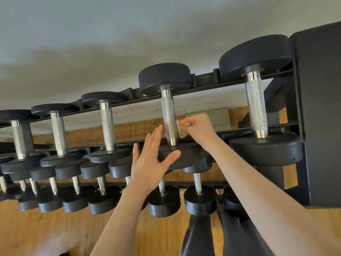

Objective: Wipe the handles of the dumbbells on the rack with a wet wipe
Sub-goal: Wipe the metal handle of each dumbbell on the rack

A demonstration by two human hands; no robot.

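- Pinching a crumpled white wet wipe (180,129) between thumb and curled fingertips of the right hand (198,129), and holding it against the right side of a knurled chrome handle (169,118).
- Working low on that handle, just above the smooth collar where it meets the near black head (182,157) of the second dumbbell from the right on the upper tier.
- Spreading the left hand (150,159) flat, fingers straight and apart, gripping nothing; lying in front of that same near head, thumb stretched across its face, fingertips reaching up just left of the handle. Touching or merely hovering: cannot tell.
- Resting across the black rack (206,84), far head up against the rear rail, near head toward the camera, handle bridging the gap between the rails.
- Sitting just to the right, well apart from the wipe, a larger dumbbell (256,106) with a thicker knurled handle, next to the rack's black end panel (319,111).
- Lining up to the left on the same tier, three smaller dumbbells (108,124), shrinking toward the left edge.
- Hanging below, a lower tier of small black dumbbells (163,198), packed side by side.
- Showing underneath, a wooden floor (55,228) and dark trouser legs (199,235) at the bottom.
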